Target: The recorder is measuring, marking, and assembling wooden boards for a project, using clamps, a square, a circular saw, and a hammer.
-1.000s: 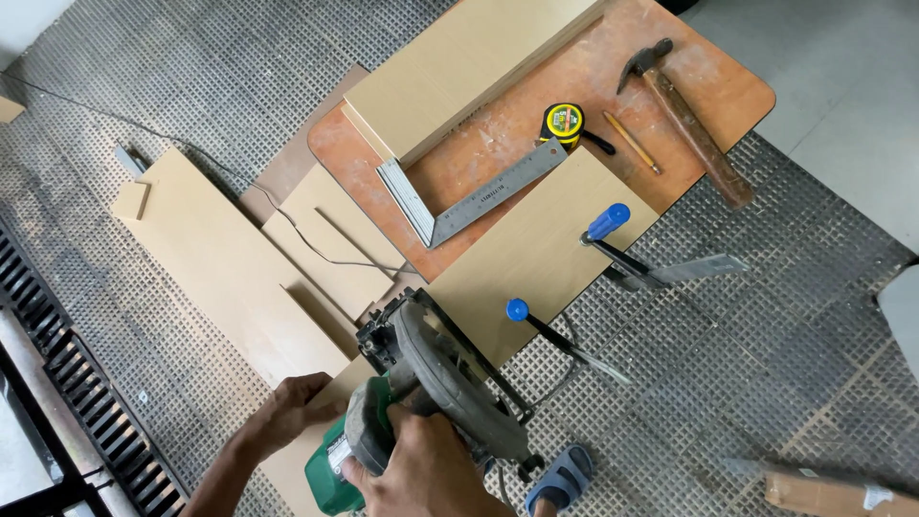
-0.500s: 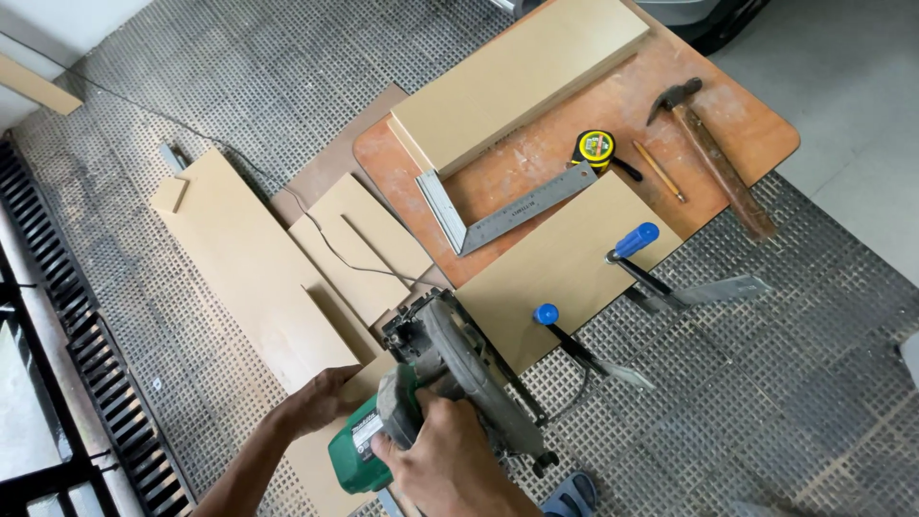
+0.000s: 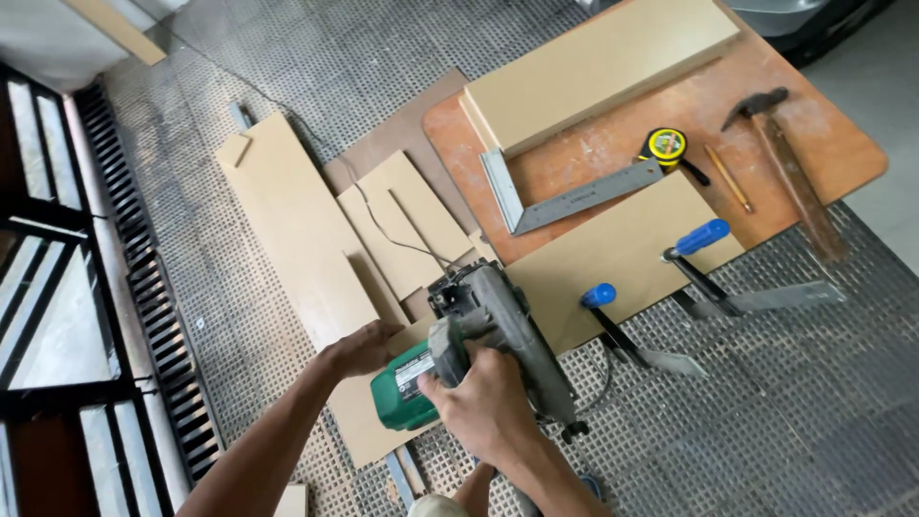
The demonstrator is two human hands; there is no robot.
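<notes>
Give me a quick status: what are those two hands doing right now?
Right hand in a closed grip on the green-and-grey circular saw. Left hand flat on the tan fibreboard panel. Saw's black cord trails across boards ahead.

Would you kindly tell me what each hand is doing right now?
Left hand: open, resting flat on the board.
Right hand: closed around the handle of the circular saw.

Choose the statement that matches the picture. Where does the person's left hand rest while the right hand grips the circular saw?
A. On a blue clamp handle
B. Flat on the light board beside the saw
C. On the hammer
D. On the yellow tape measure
B. The left hand lies flat on the light board beside the circular saw, which the right hand grips.
</notes>
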